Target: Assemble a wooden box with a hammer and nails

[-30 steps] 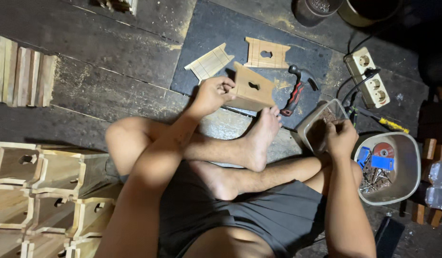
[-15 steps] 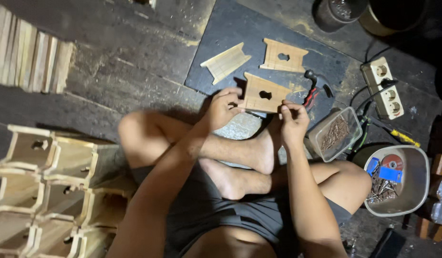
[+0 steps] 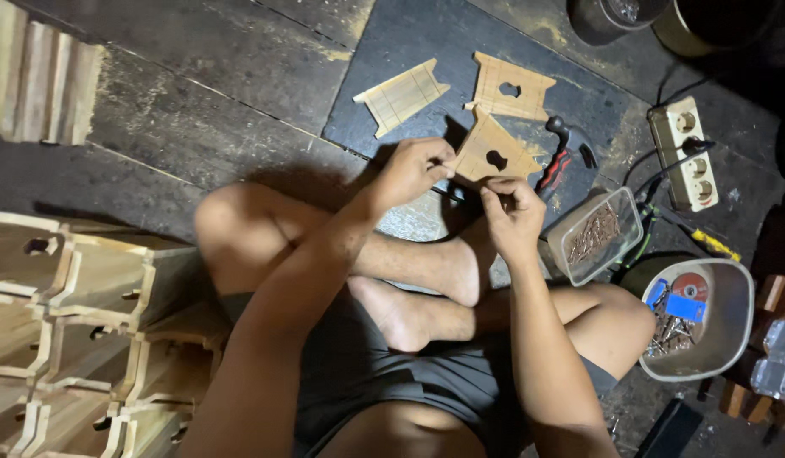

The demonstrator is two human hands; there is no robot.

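Note:
My left hand (image 3: 414, 170) grips the left edge of a small wooden panel with a keyhole-shaped cutout (image 3: 493, 153), held on edge over a dark mat (image 3: 426, 34). My right hand (image 3: 511, 212) is at the panel's lower edge, fingers pinched together; whether they hold something small cannot be made out. I sit cross-legged, bare feet below the hands. On the mat lie a second cutout panel (image 3: 511, 86) and a ribbed wooden piece (image 3: 401, 95). A hammer with a red and black handle (image 3: 564, 154) lies right of the held panel.
A clear tub of nails (image 3: 596, 233) sits by my right knee, a round bowl of hardware (image 3: 694, 318) beyond it. A power strip (image 3: 685, 151) with cables lies at right. Stacked wooden boxes (image 3: 61, 331) fill the lower left; wooden slats (image 3: 36, 76) are upper left.
My right hand left the nail tub a second ago and came to the panel's lower edge. My left hand kept hold of the panel.

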